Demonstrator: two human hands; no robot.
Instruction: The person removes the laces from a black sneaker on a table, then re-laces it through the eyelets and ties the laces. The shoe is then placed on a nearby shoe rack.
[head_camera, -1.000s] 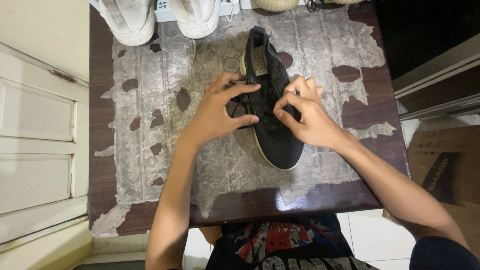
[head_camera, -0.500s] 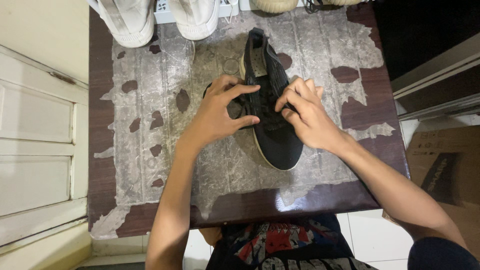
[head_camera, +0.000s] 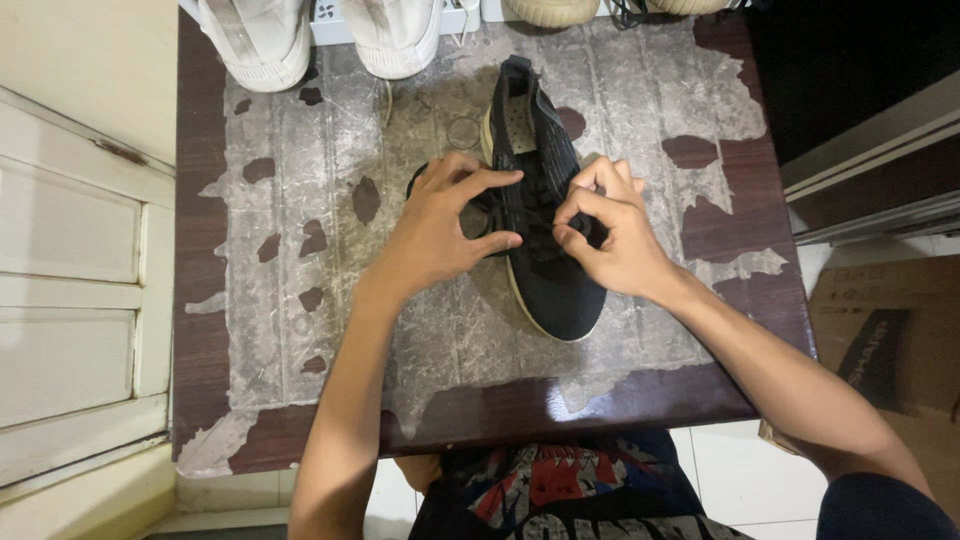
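A black knit shoe (head_camera: 548, 280) with a pale sole lies on the worn brown table (head_camera: 300, 250), toe toward me. My left hand (head_camera: 440, 235) rests on the shoe's left side, thumb and forefinger pinching a black lace loop. On the shoe's right side, the fingertips of my right hand (head_camera: 605, 235) pinch the black lace over the tongue. The laces themselves are mostly hidden by my fingers.
Two white sneakers (head_camera: 262, 40) and a white power strip (head_camera: 330, 15) sit at the table's far edge, with beige shoes (head_camera: 550, 10) further right. A white panelled door (head_camera: 70, 280) is to the left. A cardboard box (head_camera: 890, 340) stands on the right.
My right hand has shifted slightly, closing its fingertips tighter on the lace. The left hand has barely moved.
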